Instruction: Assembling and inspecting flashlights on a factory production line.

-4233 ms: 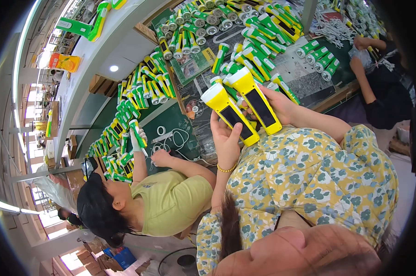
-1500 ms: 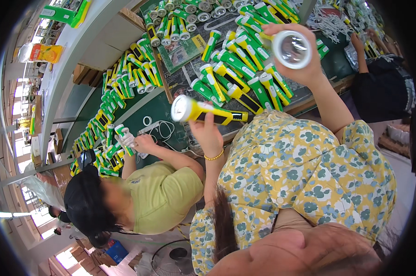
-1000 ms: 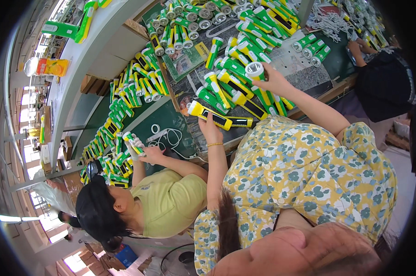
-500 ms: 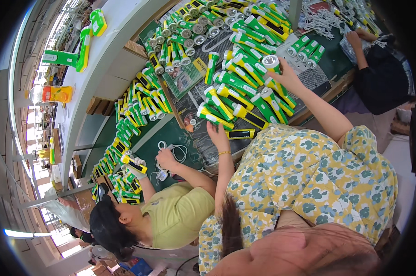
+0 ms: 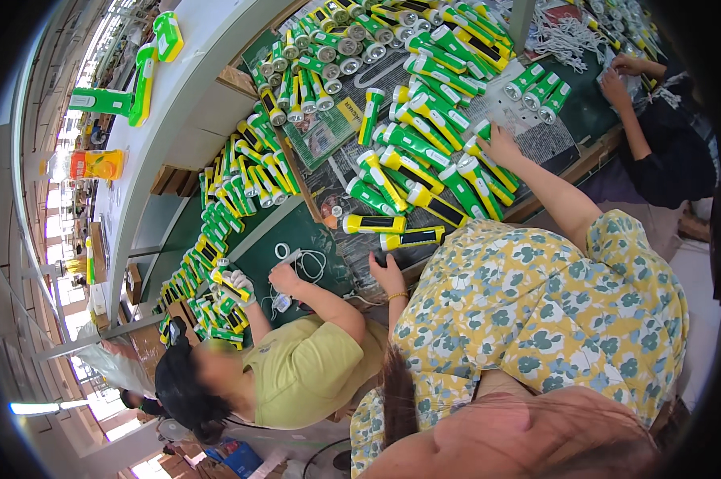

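Many green, yellow and white flashlights lie in rows on the dark, paper-covered bench. My right hand has its fingers closed around the end of a green flashlight at the right side of the rows; part of it is hidden by the hand. My left hand is open by the near bench edge, thumb and fingers apart, holding nothing. Just beyond it lie a flashlight with a dark panel and another flashlight, side by side. Three flashlights rest apart on newspaper farther right.
A co-worker in a light green shirt handles a flashlight at left, near a white cable. Another person in dark clothes works at the right. White cords lie beyond. A metal post stands at the back.
My left hand has let go of a flashlight, now lying beside the dark-panelled one, and drawn back toward me. My right hand has lowered its flashlight; the lens no longer faces up.
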The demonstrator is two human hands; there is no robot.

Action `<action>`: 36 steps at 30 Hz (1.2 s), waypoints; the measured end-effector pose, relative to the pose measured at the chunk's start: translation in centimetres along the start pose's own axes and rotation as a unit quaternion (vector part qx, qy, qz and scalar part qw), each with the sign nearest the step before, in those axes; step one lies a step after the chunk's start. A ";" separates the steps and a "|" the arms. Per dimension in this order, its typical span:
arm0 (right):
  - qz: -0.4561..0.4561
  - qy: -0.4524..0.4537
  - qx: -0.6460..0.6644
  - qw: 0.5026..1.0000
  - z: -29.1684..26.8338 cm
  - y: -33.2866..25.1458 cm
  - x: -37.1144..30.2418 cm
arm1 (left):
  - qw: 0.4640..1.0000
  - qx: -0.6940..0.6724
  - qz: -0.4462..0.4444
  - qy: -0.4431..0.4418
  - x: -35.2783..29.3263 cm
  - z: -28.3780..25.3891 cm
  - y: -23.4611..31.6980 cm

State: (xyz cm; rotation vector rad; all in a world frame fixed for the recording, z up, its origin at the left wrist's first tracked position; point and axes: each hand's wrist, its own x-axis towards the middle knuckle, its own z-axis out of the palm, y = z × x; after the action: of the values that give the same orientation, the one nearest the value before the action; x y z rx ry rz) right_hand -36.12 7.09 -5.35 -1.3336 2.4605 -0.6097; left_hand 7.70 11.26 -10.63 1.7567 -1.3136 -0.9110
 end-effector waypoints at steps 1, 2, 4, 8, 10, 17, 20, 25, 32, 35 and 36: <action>0.003 0.001 -0.002 1.000 -0.2 -0.1 -0.4 | 0.999 0.047 -0.003 -0.012 -0.1 0.1 0.1; -0.005 0.031 -0.023 0.999 -0.3 -0.3 -0.9 | 0.999 0.047 -0.003 -0.016 -0.2 0.3 0.3; -0.016 0.061 -0.044 0.997 -1.7 -1.9 -1.7 | 0.990 0.142 0.023 -0.001 -0.3 0.4 0.5; -0.245 0.090 0.046 0.964 -4.0 -6.8 -1.9 | 0.951 0.308 0.021 0.003 -0.4 1.2 -0.3; -0.278 0.028 0.081 0.957 -3.7 -8.8 -1.9 | 0.916 0.401 0.001 -0.020 -1.0 2.2 0.7; -0.263 -0.078 -0.058 0.960 -0.2 -13.8 -1.8 | 0.906 0.424 0.010 0.003 -2.3 2.8 1.0; -0.259 -0.043 -0.064 0.963 0.8 -13.8 -1.8 | 0.913 0.407 0.009 -0.013 -2.5 2.6 1.6; -0.215 -0.033 0.151 0.964 -0.9 -15.1 -3.1 | 0.965 0.245 -0.034 -0.083 -0.6 -0.7 1.8; -0.203 -0.297 0.343 0.868 -10.7 -18.6 -11.0 | 0.944 -0.292 0.076 -0.133 -0.4 -4.1 17.5; -0.220 -0.341 0.327 0.854 -11.6 -19.4 -13.5 | 0.891 -0.407 0.063 -0.189 -1.2 -4.8 25.0; -0.224 -0.345 0.327 0.851 -12.2 -19.8 -14.1 | 0.854 -0.466 0.081 -0.219 -1.2 -4.9 26.3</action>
State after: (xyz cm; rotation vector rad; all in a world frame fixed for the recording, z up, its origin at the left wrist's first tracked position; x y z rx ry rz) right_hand -19.43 12.24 15.50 -1.4666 1.2126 -0.7916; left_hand 0.23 8.04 14.83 0.6897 -0.9671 -1.5649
